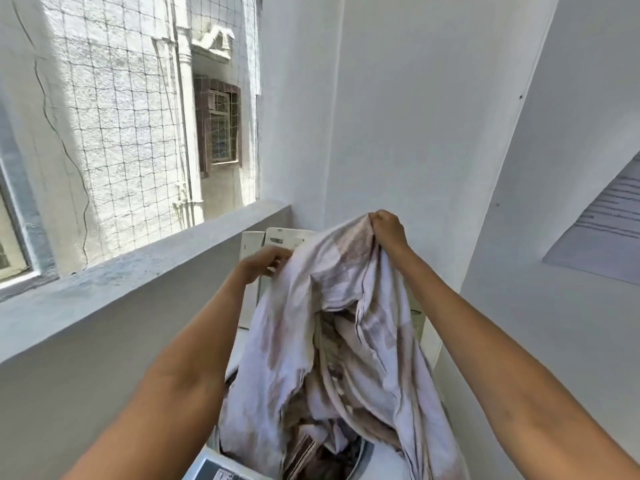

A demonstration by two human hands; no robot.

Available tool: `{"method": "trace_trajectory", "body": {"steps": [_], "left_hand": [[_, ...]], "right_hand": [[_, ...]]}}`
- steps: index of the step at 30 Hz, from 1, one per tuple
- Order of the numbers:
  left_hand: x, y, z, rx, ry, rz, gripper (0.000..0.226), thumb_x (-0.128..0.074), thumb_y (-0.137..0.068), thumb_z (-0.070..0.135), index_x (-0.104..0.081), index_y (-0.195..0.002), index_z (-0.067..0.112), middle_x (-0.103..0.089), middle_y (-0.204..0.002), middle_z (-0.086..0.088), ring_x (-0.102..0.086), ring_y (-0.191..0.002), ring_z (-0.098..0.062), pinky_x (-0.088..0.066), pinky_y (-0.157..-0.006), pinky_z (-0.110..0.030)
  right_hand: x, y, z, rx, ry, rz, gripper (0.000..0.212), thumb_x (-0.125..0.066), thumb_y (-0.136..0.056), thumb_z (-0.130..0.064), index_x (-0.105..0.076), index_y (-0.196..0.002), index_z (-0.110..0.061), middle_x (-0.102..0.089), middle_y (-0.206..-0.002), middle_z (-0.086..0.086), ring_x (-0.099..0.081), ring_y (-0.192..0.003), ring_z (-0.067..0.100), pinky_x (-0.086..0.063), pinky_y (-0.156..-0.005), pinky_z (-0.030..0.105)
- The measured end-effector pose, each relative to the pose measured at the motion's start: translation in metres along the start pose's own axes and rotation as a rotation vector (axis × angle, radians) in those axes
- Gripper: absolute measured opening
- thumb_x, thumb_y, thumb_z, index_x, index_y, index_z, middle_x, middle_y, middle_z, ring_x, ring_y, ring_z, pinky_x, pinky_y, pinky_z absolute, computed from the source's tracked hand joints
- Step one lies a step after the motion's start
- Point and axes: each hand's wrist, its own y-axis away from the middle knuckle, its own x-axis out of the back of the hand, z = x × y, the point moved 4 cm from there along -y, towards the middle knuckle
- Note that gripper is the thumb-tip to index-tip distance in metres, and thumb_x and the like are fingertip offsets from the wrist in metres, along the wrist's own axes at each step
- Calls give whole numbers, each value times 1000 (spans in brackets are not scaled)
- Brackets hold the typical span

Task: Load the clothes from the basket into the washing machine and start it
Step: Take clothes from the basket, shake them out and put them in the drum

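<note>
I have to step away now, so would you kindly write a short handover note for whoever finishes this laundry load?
Left hand: pinches the pale sheet at its left edge.
Right hand: grips its top corner, raised high.
The sheet hangs into the open washing machine, over other clothes already inside; lid up behind.
Left: lower the sheet in, close the lid, start. The basket is out of view.

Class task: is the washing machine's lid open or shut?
Open: the white top-loading washing machine's lid stands upright behind the pale patterned sheet hanging into it.
</note>
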Motion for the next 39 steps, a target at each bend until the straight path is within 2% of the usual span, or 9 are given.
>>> {"method": "trace_trajectory", "body": {"steps": [7, 11, 14, 18, 22, 26, 31, 36, 39], "left_hand": [[-36, -14, 13, -144, -31, -175, 33, -56, -91, 45, -68, -109, 20, -68, -105, 2, -62, -88, -14, -49, -81, -32], [-75, -18, 32, -203, -162, -288, 37, -64, -79, 46, -65, -103, 17, -66, -92, 4, -61, -82, -6, -49, -75, -25], [-91, -29, 32, -308, -57, -35, 24, -64, -87, 25, -54, -70, 11, -45, -58, 3, -42, -47, 2, -38, -49, -20], [-97, -36, 42, -366, 17, 250, 32, -58, -90, 15, -50, -60, 15, -40, -55, 3, -40, -58, -9, -29, -57, -29], [-93, -35, 67, -360, 133, 447, 37, -52, -91, 15, -41, -56, 18, -42, -55, 1, -42, -66, -17, -31, -63, -32], [-91, -36, 77, -348, 313, 512, 29, -50, -92, 16, -46, -64, 13, -47, -63, -3, -43, -69, -17, -34, -65, -34], [-63, -47, 67, -296, 494, 526, 22, -54, -93, 25, -62, -82, 7, -59, -78, -12, -52, -76, -17, -42, -73, -34], [-54, -29, 67, -326, 375, 333, 47, -56, -91, 46, -41, -57, 18, -37, -49, 5, -35, -48, -6, -28, -50, -23], [-49, -23, 83, -380, 458, 316, 42, -58, -93, 30, -41, -56, 20, -37, -49, 8, -33, -46, -3, -27, -47, -21]], "right_hand": [[-36, 15, 21, -29, 73, -131, 29, -41, -95, -12, -60, -96, 11, -63, -105, 25, -58, -100, 33, -40, -78, 35], [-37, 16, 26, -26, 51, -123, 29, -45, -94, -14, -62, -85, 6, -63, -91, 21, -57, -85, 28, -36, -69, 32], [-31, 20, 41, 9, 8, -129, 36, -50, -95, -25, -49, -63, -8, -49, -66, 8, -46, -71, 20, -33, -63, 31], [-28, 46, 86, -14, 165, -453, 90, -56, -64, -77, -53, -124, -11, -59, -119, 3, -56, -108, 21, -45, -87, 33], [-29, 90, 155, -142, 207, -670, 89, -71, -63, -63, -46, -132, -13, -55, -125, -1, -54, -114, 18, -44, -96, 32], [-15, 100, 182, -151, 298, -479, 29, -60, -89, -38, -63, -97, -11, -65, -101, 11, -61, -95, 24, -45, -77, 36], [57, 64, 108, -103, 155, -194, 17, -56, -92, -20, -67, -92, -8, -66, -98, 11, -60, -95, 21, -42, -73, 34], [117, 5, -22, 88, -104, 107, 23, -56, -90, -17, -55, -68, -23, -56, -84, 2, -49, -85, 10, -37, -69, 29], [125, -39, -94, 132, -284, 160, 17, -57, -76, -20, -64, -63, -12, -58, -75, 5, -55, -77, 15, -39, -65, 33]]}}
